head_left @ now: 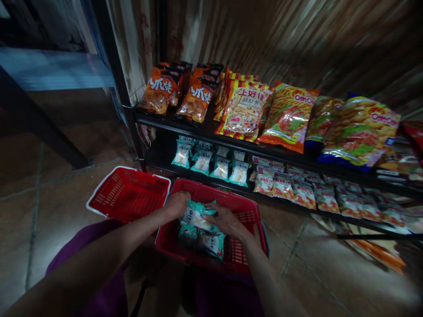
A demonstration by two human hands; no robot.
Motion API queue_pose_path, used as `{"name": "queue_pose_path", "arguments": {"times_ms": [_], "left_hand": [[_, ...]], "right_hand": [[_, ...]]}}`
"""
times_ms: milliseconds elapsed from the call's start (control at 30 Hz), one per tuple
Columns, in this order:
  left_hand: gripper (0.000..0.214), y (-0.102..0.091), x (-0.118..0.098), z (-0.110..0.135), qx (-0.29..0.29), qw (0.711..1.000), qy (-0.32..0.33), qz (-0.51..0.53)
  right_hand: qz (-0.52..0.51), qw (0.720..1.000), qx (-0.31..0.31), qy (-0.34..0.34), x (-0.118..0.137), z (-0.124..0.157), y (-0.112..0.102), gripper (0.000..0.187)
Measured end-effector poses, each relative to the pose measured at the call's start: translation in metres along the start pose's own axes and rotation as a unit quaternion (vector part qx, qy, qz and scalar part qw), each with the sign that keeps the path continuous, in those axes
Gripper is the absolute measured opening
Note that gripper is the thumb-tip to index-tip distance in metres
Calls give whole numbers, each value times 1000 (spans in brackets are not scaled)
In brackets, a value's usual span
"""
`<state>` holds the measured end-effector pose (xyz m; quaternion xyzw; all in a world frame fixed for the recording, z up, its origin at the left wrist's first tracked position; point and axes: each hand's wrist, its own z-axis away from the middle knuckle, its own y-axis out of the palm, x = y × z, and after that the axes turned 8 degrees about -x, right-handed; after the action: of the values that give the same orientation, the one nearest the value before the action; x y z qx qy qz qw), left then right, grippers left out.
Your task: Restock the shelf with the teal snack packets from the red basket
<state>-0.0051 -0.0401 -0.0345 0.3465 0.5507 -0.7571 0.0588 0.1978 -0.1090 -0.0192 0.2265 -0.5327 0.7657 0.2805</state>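
Observation:
My right hand [225,217] is closed on the right end of a small teal-and-white snack bag [197,215]. At the bag's left end is my left hand [177,205], its fingers curled and partly hidden from this angle. Both hands are inside the red shopping basket [243,203]. Beneath the held bag, more teal snack bags [211,242] lie in the basket's left and middle part.
A second red basket [128,191] with a white rim stands to the left. Ahead, a black shelf rack [148,119] holds orange snack bags [196,99] and large yellow bags [291,116] above, with teal bags [221,168] and red-and-white bags [280,187] on the lower level.

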Motion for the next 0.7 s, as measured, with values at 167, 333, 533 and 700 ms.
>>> {"name": "queue_pose_path", "arguments": {"times_ms": [167, 333, 533, 700], "left_hand": [[21, 7, 26, -4, -42, 992, -62, 103], [18, 7, 40, -5, -40, 986, -66, 146], [21, 12, 51, -7, -27, 985, -79, 153], [22, 19, 62, -11, -11, 986, -64, 152]], "right_hand": [[12, 1000, -6, 1, 6, -14, 2, 42], [24, 1000, 6, 4, 14, -26, 6, 41], [52, 998, 26, -9, 23, -34, 8, 40], [79, 997, 26, -1, 35, -33, 9, 36]]}}
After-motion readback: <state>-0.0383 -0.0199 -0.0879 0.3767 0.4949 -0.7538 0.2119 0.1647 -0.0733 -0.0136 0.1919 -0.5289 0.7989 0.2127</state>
